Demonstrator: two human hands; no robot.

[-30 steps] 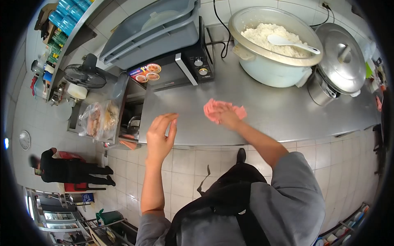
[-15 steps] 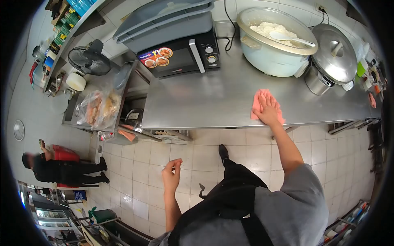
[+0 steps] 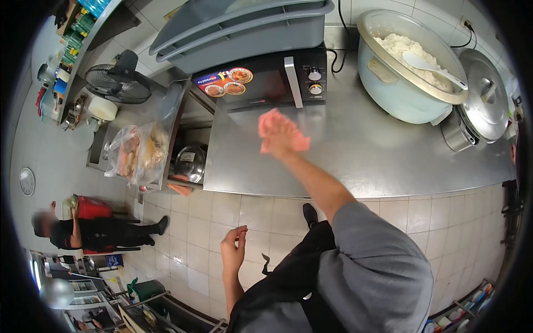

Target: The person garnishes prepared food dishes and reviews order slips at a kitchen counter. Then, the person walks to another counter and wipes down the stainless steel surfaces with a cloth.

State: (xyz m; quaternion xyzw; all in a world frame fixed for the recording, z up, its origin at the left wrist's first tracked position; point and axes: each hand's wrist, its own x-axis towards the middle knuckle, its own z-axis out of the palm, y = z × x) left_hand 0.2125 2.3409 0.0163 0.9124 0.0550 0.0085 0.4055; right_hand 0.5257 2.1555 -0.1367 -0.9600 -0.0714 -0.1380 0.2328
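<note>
My right hand [image 3: 279, 141] presses a pink cloth [image 3: 272, 125] onto the steel counter [image 3: 355, 161], just in front of the black microwave [image 3: 250, 86]; motion blurs its fingers a little. Over the tiled floor, away from the counter, my left hand [image 3: 234, 244] hangs with its fingers curled and thumb near the fingertips, and nothing shows in it. To the right on the counter stands a large pale tub [image 3: 400, 89] of white rice [image 3: 411, 53] with a white spoon [image 3: 436, 70] on top.
A lidded metal pot [image 3: 483, 100] stands right of the tub. Grey bins [image 3: 244, 33] are stacked on the microwave. Left are a side table with bagged food [image 3: 141, 152] and a black fan [image 3: 116, 80]. Another person [image 3: 100, 233] stands far left.
My right hand has swept the pink cloth leftward along the counter, from near its front edge to the microwave. My left hand stays low over the floor. The other person's arms have shifted.
</note>
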